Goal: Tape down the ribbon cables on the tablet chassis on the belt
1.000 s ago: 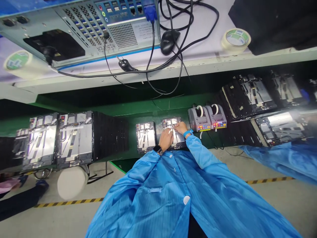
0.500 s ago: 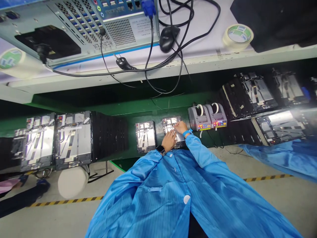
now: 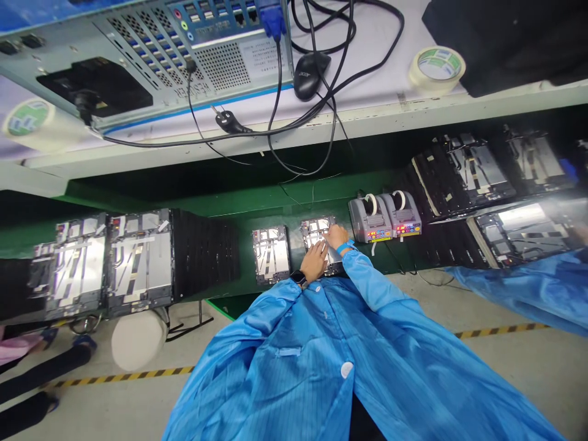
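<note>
Spanning the view from side to side, a long green worktop point(image 3: 294, 246), with a white shelf point(image 3: 367, 114) beyond and above its back edge. On the shelf, a blue-and-silver metal computer case point(image 3: 225, 64). Toward the worktop's left end, a leaning row of flat, black-edged silver panels point(image 3: 157, 260); toward its right end, more stacks of similar panels point(image 3: 523, 237). Left of these stacks, side by side, two grey tape dispensers point(image 3: 371, 223) with lit red displays. Near the worktop's front edge, just left of the dispensers, a flat silver-and-black electronic panel point(image 3: 315, 230), lying face up beneath both hands; well left of it, along the same edge, a matching loose panel point(image 3: 271, 254). Laid across the electronic panel with fingers extended, the left hand point(image 3: 314, 261). Touching its upper right part with bent fingers, the right hand point(image 3: 337, 235); cannot tell, at this size, about anything pinched there. Around the left wrist, a dark square-faced watch point(image 3: 298, 277); around the right, a narrow blue band point(image 3: 343, 247).
</note>
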Tool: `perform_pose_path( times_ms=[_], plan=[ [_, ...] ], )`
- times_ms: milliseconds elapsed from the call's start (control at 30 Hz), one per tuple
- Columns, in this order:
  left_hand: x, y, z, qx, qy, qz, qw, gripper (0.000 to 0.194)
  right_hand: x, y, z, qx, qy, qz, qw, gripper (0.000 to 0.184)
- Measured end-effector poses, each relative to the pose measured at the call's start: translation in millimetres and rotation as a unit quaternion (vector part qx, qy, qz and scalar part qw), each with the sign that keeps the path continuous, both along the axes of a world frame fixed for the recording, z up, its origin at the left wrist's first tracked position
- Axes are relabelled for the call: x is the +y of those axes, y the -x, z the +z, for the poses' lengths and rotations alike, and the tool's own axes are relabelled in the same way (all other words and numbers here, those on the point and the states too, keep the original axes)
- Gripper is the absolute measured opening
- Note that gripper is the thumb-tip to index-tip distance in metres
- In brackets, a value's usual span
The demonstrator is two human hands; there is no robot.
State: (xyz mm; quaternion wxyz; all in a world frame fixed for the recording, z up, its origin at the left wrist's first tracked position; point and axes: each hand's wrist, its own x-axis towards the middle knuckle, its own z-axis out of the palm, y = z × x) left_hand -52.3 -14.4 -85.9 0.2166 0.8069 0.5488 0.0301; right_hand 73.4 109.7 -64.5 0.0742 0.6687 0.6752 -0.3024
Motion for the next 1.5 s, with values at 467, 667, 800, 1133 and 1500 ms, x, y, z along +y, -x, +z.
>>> perform_pose_path(
  times_ms=[467,667,800,1133,1500],
  plan=[
    [-7,16,14.6,0.058,-0.015,0.128,0.990,0.070,-73,-83,-6.2,0.194,-0.091,-0.257,0.942,0.030],
    [-6,17,13.0,0.066,-0.010,0.127,0.990,0.071,-82,-201,-28.2,0.351,-0.193,-0.635,0.660,0.040],
    [-7,12,12.6,0.071,-0.012,0.126,0.989,0.072,-54,-234,-40.2,0.428,-0.113,-0.665,0.601,0.038],
    [-7,13,11.8,0.081,-0.007,0.128,0.988,0.072,-46,-216,-56.2,0.372,-0.213,-0.674,0.601,0.025],
    [-7,12,13.0,0.088,-0.005,0.121,0.989,0.072,-36,-217,-67.8,0.416,-0.230,-0.731,0.490,0.027]
  ],
)
